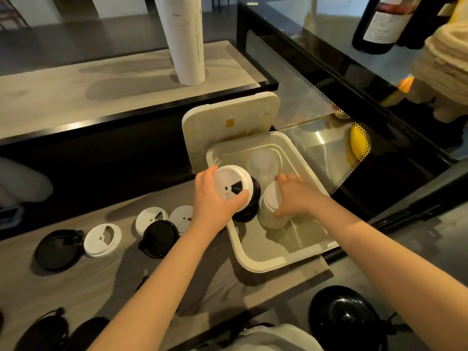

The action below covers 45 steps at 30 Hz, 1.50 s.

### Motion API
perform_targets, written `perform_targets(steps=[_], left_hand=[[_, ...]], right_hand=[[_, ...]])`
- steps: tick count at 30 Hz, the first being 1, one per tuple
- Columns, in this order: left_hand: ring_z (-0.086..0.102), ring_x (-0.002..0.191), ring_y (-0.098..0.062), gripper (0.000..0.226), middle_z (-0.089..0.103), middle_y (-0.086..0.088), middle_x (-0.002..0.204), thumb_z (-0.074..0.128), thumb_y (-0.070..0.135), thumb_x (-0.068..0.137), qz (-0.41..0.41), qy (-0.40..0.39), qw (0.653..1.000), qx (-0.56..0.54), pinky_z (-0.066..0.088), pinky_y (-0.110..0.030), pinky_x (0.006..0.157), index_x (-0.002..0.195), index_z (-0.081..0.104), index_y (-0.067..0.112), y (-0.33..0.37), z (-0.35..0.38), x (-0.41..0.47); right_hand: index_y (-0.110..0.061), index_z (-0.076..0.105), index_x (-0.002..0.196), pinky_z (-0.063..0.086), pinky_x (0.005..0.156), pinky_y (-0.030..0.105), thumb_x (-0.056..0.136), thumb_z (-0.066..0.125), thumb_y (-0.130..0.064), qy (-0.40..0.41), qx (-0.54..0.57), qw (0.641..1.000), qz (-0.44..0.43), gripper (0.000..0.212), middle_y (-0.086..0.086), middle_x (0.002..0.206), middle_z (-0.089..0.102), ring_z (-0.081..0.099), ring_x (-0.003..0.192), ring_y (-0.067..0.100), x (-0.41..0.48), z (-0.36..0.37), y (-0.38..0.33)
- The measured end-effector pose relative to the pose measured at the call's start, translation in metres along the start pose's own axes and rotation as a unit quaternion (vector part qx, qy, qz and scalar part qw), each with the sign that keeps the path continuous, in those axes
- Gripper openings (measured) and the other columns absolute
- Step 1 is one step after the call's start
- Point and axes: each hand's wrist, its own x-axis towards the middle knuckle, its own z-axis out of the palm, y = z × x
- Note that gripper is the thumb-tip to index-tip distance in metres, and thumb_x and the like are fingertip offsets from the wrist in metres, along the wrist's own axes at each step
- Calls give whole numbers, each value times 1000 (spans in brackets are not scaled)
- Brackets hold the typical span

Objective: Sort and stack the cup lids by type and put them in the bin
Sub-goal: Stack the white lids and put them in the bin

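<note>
My left hand (215,198) grips a white cup lid (231,182) over the left rim of the white bin (263,262), just above a stack of black lids (249,206) inside it. My right hand (295,196) reaches into the bin and holds a stack of white lids (271,211) lying on its side. A clear lid (263,163) sits at the bin's far end. On the counter to the left lie loose white lids (102,239) (150,219) (181,216) and black lids (58,249) (158,238).
The bin's lid (228,122) leans upright behind it. A tall sleeve of white cups (184,41) stands on the raised shelf. A glass display case (354,110) runs along the right. More black lids (45,333) lie at the counter's near edge, and a black dome object (347,317) sits low right.
</note>
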Motion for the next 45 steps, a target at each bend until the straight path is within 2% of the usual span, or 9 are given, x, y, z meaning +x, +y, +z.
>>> perform_targets(steps=[15,20,26,30,33,36,39,43,45], left_hand=[[36,104,-6,72,40,5,124,77,33,72,-9,2,1000,-5,31,-21,85,132,39,20,5,8,2],[39,101,-8,69,40,6,118,81,32,68,-32,-3,997,-64,34,-22,84,124,41,21,14,22,8],[46,112,-14,63,44,3,126,73,25,77,-26,-96,991,-94,44,-32,94,131,39,22,14,26,11],[57,108,-18,42,55,1,123,57,13,89,-109,-121,969,-185,52,-38,93,131,48,14,10,26,16],[63,99,-20,26,64,-7,112,57,7,89,-128,-122,963,-206,58,-29,75,115,58,10,12,31,20],[63,98,-21,22,65,-7,107,58,9,89,-155,-90,965,-193,58,-33,77,111,58,7,14,40,26],[62,101,-24,29,64,-9,109,60,12,89,-150,-98,972,-154,55,-42,86,116,57,6,16,50,32],[57,99,-25,25,60,-8,104,51,19,94,8,-115,992,55,47,-33,87,111,58,3,9,47,42],[56,102,-28,26,60,-10,106,46,21,94,128,-150,947,252,44,-37,87,107,60,4,-1,43,50]], right_hand=[[-10,21,146,34,109,38,79,72,-39,16,72,997,-2,90,11,149,31,32,136,28,8,12,5],[-24,56,126,52,82,34,97,48,-30,65,505,858,-63,31,3,117,63,62,95,13,-28,-19,-8],[-16,63,115,52,57,23,94,53,-19,37,567,821,-66,23,2,82,66,62,66,8,-38,-23,-6],[-16,63,114,51,54,21,93,55,-17,73,554,829,-33,22,-4,77,69,64,67,7,-33,-25,5],[-21,61,115,52,72,24,93,56,-19,154,476,866,-22,23,0,104,67,61,89,15,-30,-19,6],[-24,45,137,37,105,31,84,68,-30,179,319,927,-88,58,-3,142,43,44,125,13,-35,-10,11],[-28,28,146,28,110,29,73,77,-39,125,190,965,-130,89,-4,151,30,30,137,14,-34,-1,13],[-24,24,146,38,100,32,72,76,-37,121,121,979,-107,92,2,143,39,42,127,21,-21,1,16],[-20,25,145,40,98,34,72,74,-35,109,58,989,-86,90,6,139,41,44,123,26,-15,0,18]])
